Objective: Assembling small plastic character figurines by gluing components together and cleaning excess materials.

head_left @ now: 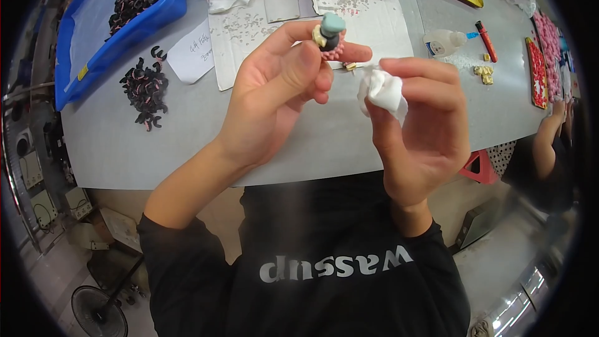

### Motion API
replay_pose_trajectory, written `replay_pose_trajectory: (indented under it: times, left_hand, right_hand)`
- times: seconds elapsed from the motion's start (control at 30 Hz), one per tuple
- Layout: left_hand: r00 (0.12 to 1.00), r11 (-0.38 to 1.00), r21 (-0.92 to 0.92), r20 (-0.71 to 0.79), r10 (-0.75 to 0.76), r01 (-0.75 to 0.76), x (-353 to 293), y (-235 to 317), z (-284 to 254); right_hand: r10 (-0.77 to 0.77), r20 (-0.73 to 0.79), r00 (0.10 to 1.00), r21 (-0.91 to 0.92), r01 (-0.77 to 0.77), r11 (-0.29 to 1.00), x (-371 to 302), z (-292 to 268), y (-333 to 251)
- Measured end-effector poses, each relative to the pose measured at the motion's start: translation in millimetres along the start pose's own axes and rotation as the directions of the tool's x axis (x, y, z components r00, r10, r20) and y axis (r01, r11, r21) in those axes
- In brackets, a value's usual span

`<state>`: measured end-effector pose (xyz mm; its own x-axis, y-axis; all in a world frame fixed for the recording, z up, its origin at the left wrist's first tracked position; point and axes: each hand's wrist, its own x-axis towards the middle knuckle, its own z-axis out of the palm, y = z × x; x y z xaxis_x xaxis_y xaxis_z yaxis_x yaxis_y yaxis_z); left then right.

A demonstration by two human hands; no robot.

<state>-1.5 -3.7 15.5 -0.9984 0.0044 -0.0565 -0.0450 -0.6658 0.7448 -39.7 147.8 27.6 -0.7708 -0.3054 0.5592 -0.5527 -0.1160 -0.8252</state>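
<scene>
Figurine: a small piece with a teal top (333,24), at just past twelve o'clock in the view, held up above the table (181,150); probably light, stiff and a bit slick; the little knobbly pink and yellow bits look fragile, so the dark middle seems the safest hold.
Left hand (265,97): thumb and forefinger pinched narrow on the figurine's nine o'clock side; another finger stretches out toward three o'clock.
Tissue (385,92): a white wad at two o'clock; likely very light, soft and easily torn; best gripped by its bunched part.
Right hand (430,109): thumb below, fingers above, the narrow gap filled by the tissue; near the figurine, apart from it.
Around: black curved pieces (143,90) at ten o'clock; a bottle (443,42) at two.
</scene>
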Motion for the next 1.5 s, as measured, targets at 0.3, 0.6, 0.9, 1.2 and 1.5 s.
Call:
replay_pose_trajectory:
  times: [0.3,0.6,0.9,1.2,1.5]
  left_hand:
    - [0.996,0.988,0.127,-0.014,0.093,-0.091,-3.2,-1.6,3.4]
    - [0.979,0.954,0.224,0.0,0.205,-0.2,-4.9,0.6,6.9]
    - [0.778,0.551,0.552,0.397,0.487,-0.626,-5.0,-0.1,1.6]
    - [0.761,0.511,0.564,0.468,0.45,-0.649,-7.0,2.9,0.5]
    - [0.719,0.413,0.593,0.509,0.473,-0.691,-4.0,5.2,2.0]
  right_hand:
    - [-0.254,0.013,0.967,-0.315,0.245,0.917,14.3,9.9,3.0]
    - [-0.154,0.025,0.988,-0.261,0.155,0.953,9.7,-10.1,10.8]
    - [-0.116,0.067,0.991,-0.075,0.121,0.99,7.6,-18.9,5.2]
    - [-0.137,0.165,0.977,-0.105,0.155,0.982,8.2,-21.9,-2.9]
    - [-0.073,0.241,0.968,0.014,0.071,0.997,6.2,-24.3,-6.4]
